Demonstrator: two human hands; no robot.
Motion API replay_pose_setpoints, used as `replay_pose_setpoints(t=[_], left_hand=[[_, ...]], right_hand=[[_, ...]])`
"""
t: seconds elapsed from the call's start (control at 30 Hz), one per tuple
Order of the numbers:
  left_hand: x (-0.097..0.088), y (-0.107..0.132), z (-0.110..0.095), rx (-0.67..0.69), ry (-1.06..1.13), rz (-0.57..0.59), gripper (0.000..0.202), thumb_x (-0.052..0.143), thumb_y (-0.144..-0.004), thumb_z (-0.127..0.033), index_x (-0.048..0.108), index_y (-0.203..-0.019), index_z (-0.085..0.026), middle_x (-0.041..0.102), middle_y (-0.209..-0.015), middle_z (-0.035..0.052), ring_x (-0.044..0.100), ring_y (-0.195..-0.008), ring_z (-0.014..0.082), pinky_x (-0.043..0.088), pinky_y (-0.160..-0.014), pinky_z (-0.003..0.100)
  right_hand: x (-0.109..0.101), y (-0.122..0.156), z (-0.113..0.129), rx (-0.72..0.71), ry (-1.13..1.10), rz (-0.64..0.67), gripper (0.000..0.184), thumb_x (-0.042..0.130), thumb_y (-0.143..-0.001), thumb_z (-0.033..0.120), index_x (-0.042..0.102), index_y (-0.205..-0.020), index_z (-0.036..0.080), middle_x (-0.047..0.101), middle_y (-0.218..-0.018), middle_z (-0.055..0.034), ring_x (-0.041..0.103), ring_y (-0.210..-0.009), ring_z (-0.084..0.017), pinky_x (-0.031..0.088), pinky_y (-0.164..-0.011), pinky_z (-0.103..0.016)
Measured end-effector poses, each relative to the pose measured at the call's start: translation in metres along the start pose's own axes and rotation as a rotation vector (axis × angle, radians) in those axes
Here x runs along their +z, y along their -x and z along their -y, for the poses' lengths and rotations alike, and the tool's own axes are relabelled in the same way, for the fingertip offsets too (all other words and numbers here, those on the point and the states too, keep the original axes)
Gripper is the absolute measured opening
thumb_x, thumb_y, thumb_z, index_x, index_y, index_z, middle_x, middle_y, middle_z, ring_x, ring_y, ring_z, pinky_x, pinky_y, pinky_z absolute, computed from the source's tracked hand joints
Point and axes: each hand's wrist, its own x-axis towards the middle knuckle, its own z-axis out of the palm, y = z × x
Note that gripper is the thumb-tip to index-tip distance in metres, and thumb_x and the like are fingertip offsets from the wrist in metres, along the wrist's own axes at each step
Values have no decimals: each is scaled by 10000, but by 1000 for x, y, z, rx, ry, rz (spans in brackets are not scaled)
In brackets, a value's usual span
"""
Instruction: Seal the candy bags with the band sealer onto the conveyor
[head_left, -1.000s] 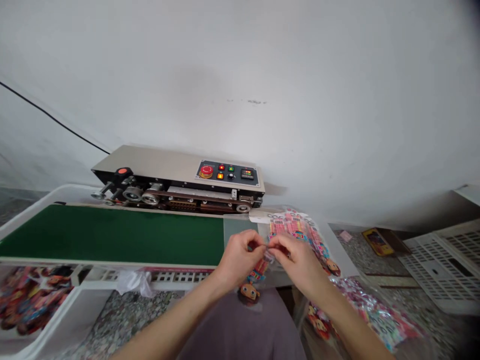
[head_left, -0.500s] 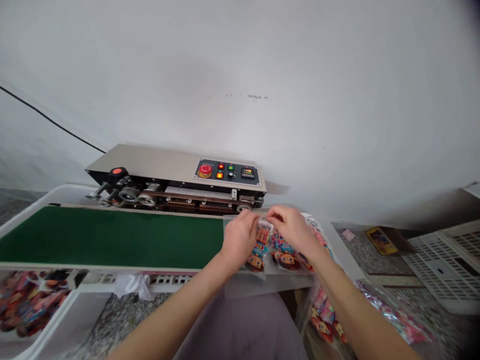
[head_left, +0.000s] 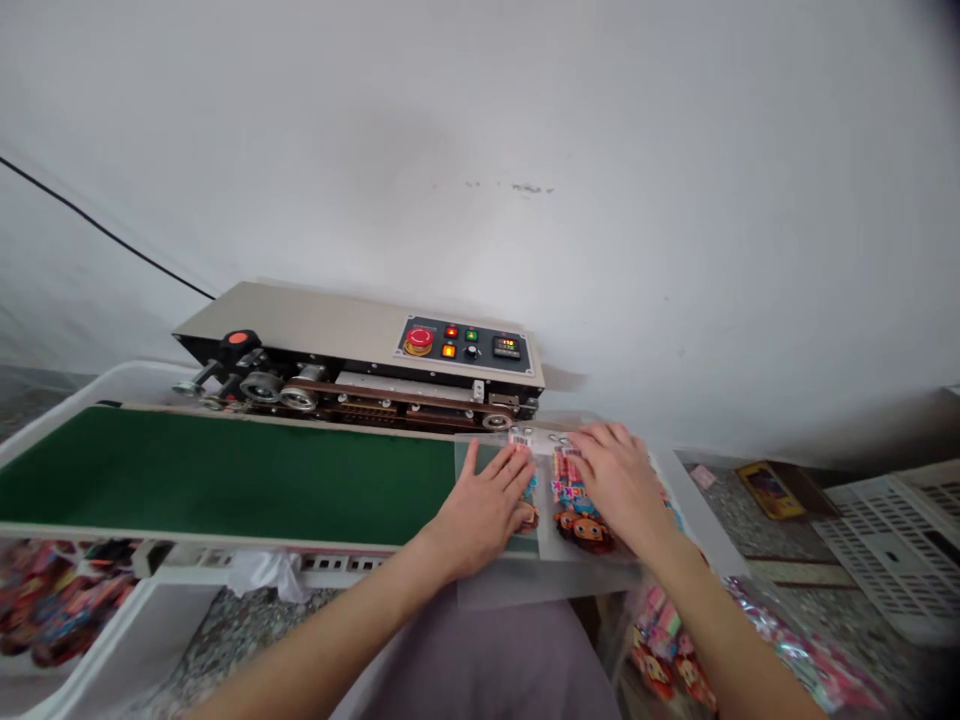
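At the right end of the green conveyor belt (head_left: pixel 240 475), my left hand (head_left: pixel 487 505) lies flat with fingers spread on a clear plastic bag (head_left: pixel 472 460). Under its fingers is a small printed packet (head_left: pixel 531 515) with a cartoon face, largely covered. My right hand (head_left: pixel 619 485) rests over another colourful cartoon packet (head_left: pixel 583 525), its fingers bent loosely and its thumb apart from them. A clear film edge (head_left: pixel 525 590) hangs over the front. The band sealing machine (head_left: pixel 337 330), with lit buttons, stands just behind the belt.
On the left, a white bin (head_left: pixel 124 630) holds several printed packets. More packets (head_left: pixel 667 650) sit in clear plastic below my right forearm. A white slatted crate (head_left: pixel 892 550) and a small cardboard box (head_left: pixel 780 490) are on the floor at right. A wall rises behind.
Both hands were pinching at the packets' top edges. My left hand has flattened out onto the bag, and my right hand has moved to the right with its fingers loosened.
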Motion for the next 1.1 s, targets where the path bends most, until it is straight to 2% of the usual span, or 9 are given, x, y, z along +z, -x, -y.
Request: replay_pose_setpoints(t=[0.1, 0.2, 0.33, 0.43, 0.6, 0.7, 0.77, 0.93, 1.1], left_hand=[[-3, 7, 0, -65, -32, -2, 547, 216, -1071, -419, 361, -1538, -173, 300, -1634, 92, 206, -1525, 289, 56, -1204, 663], [-9, 17, 6, -147, -62, 6, 530, 278, -1060, -412, 411, -1514, -173, 342, -1615, 109, 248, -1511, 306, 119, -1203, 662], [-24, 26, 11, -290, -104, 0, 479, 389, -1030, -376, 539, -1420, -142, 437, -1554, 149, 346, -1459, 372, 165, -1182, 696], [-33, 21, 5, -277, -79, -18, 428, 394, -1026, -289, 562, -1390, -138, 471, -1531, 145, 398, -1433, 359, 152, -1189, 693], [-27, 3, -15, -144, 42, 1, 434, 331, -1059, -304, 501, -1439, -182, 503, -1516, 105, 408, -1436, 300, 164, -1199, 658], [-15, -3, -24, -119, 42, 6, 458, 341, -1060, -329, 449, -1479, -176, 476, -1534, 118, 382, -1451, 303, 169, -1196, 659], [-9, -3, -29, -119, 22, 10, 480, 327, -1063, -350, 433, -1487, -152, 439, -1554, 146, 367, -1459, 312, 176, -1190, 665], [-7, 2, -31, -126, 20, 21, 534, 252, -1072, -376, 372, -1517, -106, 412, -1570, 154, 339, -1472, 314, 145, -1197, 672], [-20, -5, -25, -85, -26, 44, 470, 383, -1011, -254, 495, -1435, -86, 529, -1477, 175, 351, -1461, 336, 75, -1210, 669]], right_hand=[[7, 38, -9, 40, 138, -45, 323, 508, -975, 302, 677, -1236, 214, 582, -1424, -107, 424, -1342, -348, 359, -1041, -498], [18, 55, 1, 50, 163, -40, 388, 494, -988, 355, 635, -1316, 203, 506, -1509, -110, 344, -1420, -378, 279, -1114, -581], [26, 48, 33, 79, 86, -52, 426, 484, -992, 389, 616, -1346, 192, 509, -1508, -112, 298, -1456, -386, 131, -1177, -644], [21, 36, 50, 89, 27, -50, 441, 477, -994, 385, 606, -1352, 162, 517, -1496, -136, 329, -1438, -389, 84, -1180, -661], [2, 11, 45, 113, -56, -9, 369, 432, -1009, 334, 672, -1253, 197, 602, -1403, -139, 409, -1380, -362, 189, -1155, -612], [-4, -4, 37, 83, -114, 65, 397, 446, -1005, 360, 612, -1345, 241, 574, -1434, -121, 418, -1368, -333, 289, -1116, -541], [-3, -8, 34, 41, -122, 125, 419, 479, -991, 402, 589, -1372, 265, 529, -1480, -114, 411, -1373, -331, 311, -1100, -532], [9, 9, 27, 105, -26, 103, 368, 416, -994, 277, 665, -1259, 220, 529, -1481, -114, 412, -1376, -348, 321, -1087, -551], [14, 19, 18, 127, -9, 107, 409, 383, -961, 182, 666, -1256, 185, 534, -1473, -127, 417, -1375, -344, 342, -1088, -528]])
